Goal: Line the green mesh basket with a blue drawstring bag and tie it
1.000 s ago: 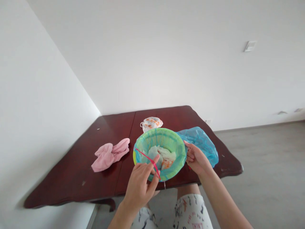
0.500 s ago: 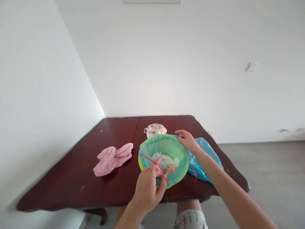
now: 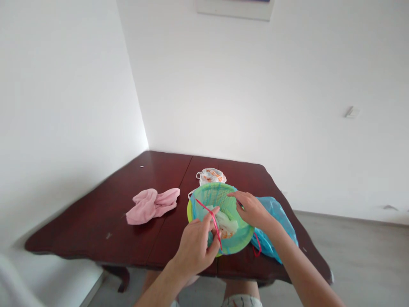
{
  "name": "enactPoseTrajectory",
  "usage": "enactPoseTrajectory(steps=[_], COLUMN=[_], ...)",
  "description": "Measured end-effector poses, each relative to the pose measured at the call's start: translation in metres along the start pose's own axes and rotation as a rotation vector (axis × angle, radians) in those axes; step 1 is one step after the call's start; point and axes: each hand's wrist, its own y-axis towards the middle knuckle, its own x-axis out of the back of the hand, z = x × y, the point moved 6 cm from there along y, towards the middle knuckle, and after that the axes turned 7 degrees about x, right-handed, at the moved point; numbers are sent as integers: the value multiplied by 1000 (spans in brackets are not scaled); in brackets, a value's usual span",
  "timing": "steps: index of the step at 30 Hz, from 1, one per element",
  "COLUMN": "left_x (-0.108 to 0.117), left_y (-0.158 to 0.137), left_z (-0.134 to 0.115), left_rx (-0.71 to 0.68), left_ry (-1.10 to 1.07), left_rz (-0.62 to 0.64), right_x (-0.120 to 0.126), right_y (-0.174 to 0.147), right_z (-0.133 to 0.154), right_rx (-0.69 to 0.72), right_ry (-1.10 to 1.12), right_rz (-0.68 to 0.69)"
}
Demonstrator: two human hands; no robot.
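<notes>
A green plastic basket (image 3: 188,211) is lined with a thin blue drawstring bag (image 3: 238,245), whose edge is folded over the rim. Inside lies a crumpled whitish plastic bag (image 3: 227,224) with orange print. My left hand (image 3: 198,243) is closed at the near left of the basket, pinching the red drawstring (image 3: 206,207) and holding it taut. Over the right rim is my right hand (image 3: 251,209), index finger stretched across the opening and the other fingers curled; a bit of dark purplish string shows at them.
A pink cloth (image 3: 151,205) lies left on the dark red wooden table (image 3: 105,213). Behind the basket sits a white plastic bag (image 3: 211,175) with orange print. Another blue bag (image 3: 277,230) with a red drawstring lies to the right, under my right forearm. White walls border the table.
The view has tilted and shifted. My right hand has moved inward over the basket's right rim, its index finger now over the opening. My left hand still pinches the red drawstring.
</notes>
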Motion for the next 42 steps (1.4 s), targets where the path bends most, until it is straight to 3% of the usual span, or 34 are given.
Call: enactPoseTrajectory(steps=[3, 7, 14, 16, 21, 24, 27, 33, 36, 42], left_x=[2, 2, -7, -1, 37, 62, 74, 67, 58, 42], left_y=[0, -2, 8, 15, 31, 39, 46, 49, 56, 80], left_z=[2, 4, -1, 3, 22, 32, 36, 29, 30, 40], left_rx=[24, 30, 60, 126, 234, 239, 240, 141, 112, 127], left_ry=[5, 5, -52, -144, -455, -486, -469, -462, -563, -751], left_rz=[-22, -3, 89, 90, -12, -86, -72, -1, 20, -66], right_x=[-1, -1, -22, -21, 11, 36, 57, 55, 45, 43], right_y=[2, 3, 13, 16, 5, -20, -47, -82, -81, -69], right_z=[9, 14, 53, 59, 39, 22, 7, -19, -24, -20], right_rx=[-27, -177, -227, -266, -431, -484, -472, -540, -545, -589], right_ry=[144, 264, 806, 858, 666, 522, 343, 161, 148, 133], right_rz=[-46, -85, 159, 141, -168, -299, -402, -391, -354, -391])
